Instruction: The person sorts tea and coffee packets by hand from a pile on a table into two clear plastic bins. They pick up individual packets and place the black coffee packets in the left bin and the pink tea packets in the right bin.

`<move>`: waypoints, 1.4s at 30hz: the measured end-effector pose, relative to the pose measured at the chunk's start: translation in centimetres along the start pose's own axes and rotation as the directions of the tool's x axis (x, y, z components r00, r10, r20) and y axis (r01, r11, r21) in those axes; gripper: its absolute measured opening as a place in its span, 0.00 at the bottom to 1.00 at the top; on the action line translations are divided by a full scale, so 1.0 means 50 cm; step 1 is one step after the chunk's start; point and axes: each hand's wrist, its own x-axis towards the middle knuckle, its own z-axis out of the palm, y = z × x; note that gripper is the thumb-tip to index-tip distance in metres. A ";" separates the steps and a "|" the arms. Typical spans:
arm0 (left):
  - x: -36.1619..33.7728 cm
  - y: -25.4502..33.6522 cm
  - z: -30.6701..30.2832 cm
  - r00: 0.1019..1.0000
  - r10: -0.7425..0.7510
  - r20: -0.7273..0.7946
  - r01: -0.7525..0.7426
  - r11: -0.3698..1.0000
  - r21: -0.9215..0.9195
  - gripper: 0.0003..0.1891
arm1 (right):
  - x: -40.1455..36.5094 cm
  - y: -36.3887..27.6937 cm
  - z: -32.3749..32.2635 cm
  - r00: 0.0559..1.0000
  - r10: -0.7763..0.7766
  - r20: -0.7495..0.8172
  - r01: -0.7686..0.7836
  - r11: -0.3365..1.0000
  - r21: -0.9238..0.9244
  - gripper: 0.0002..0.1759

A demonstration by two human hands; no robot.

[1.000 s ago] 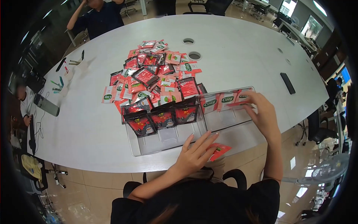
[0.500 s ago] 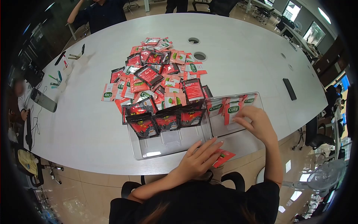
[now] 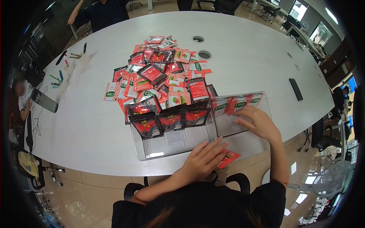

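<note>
Under the fingers of my left hand [image 3: 201,161] is a red tea sachet [image 3: 229,158], held near the table's front edge. My right hand [image 3: 260,124] is over the right section of a clear plastic tray [image 3: 228,130], its thumb and fingers apart. Its fingertips are by the lower edge of a pink Cozy sachet [image 3: 238,105], which stands in a row with Cozy sachets on either side. Black-and-red coffee sachets [image 3: 172,121] stand along the back of the tray's left section. Whether my right fingertips touch the sachet is hard to tell.
A heap of mixed red, pink and black sachets [image 3: 152,76] lies behind the tray. A black phone [image 3: 295,89] is at the right, and a grey bottle [image 3: 45,101] at the left. Cups of pens [image 3: 62,85] stand nearby. Other people [image 3: 100,15] are around the table.
The middle Cozy sachet has gone back and up into line with the others. My right hand has let go of it and lowered slightly. My left hand keeps its place.
</note>
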 end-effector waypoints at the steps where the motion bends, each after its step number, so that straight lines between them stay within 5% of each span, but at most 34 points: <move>1: 0.000 0.000 0.000 1.000 0.001 0.001 -0.001 1.000 0.002 0.09 | 0.003 0.002 0.000 1.000 0.001 0.006 -0.001 1.000 -0.001 0.21; 10: -0.001 -0.003 -0.004 0.997 0.031 -0.068 -0.036 0.996 -0.084 0.14 | 0.005 0.004 -0.003 0.999 -0.033 -0.010 0.032 0.999 -0.010 0.20; 15: -0.008 0.006 -0.008 0.975 -0.170 -0.142 0.099 0.906 -0.411 0.18 | -0.008 -0.001 -0.008 0.999 -0.019 -0.044 0.018 1.000 -0.026 0.19; 17: 0.007 0.025 -0.029 0.939 -0.324 -0.118 0.220 0.825 -0.520 0.23 | -0.015 0.006 -0.003 0.996 -0.036 -0.084 0.035 0.999 -0.020 0.18; 20: 0.021 0.045 -0.038 0.837 -0.542 0.077 0.365 0.447 -0.816 0.27 | -0.023 0.004 -0.006 0.987 -0.024 -0.160 0.041 0.993 0.106 0.16; 24: 0.040 0.040 -0.048 0.817 -0.541 0.198 0.431 0.346 -0.834 0.27 | -0.051 -0.023 -0.021 0.968 -0.024 -0.251 0.127 0.906 0.404 0.12; 27: 0.041 0.044 -0.041 0.802 -0.554 0.226 0.466 0.342 -0.816 0.26 | -0.079 -0.067 -0.030 0.981 -0.091 -0.169 0.161 0.869 0.468 0.11; 30: 0.049 0.044 -0.045 0.836 -0.491 0.244 0.506 0.517 -0.690 0.24 | -0.096 -0.102 -0.026 0.978 -0.115 -0.177 0.187 0.858 0.479 0.17; 34: 0.052 0.034 -0.046 0.940 -0.306 0.151 0.332 0.721 -0.608 0.23 | -0.115 -0.096 -0.009 0.989 -0.109 -0.096 0.143 0.831 0.537 0.23; 39: 0.089 0.017 -0.151 0.995 -0.099 0.010 0.078 0.719 -0.691 0.24 | -0.147 -0.033 -0.019 0.957 0.064 -0.282 0.130 0.776 0.617 0.25; 42: 0.093 0.076 -0.205 0.963 -0.147 -0.224 -0.180 0.263 -0.948 0.27 | -0.145 -0.001 -0.024 0.892 0.240 -0.384 0.077 0.754 0.652 0.22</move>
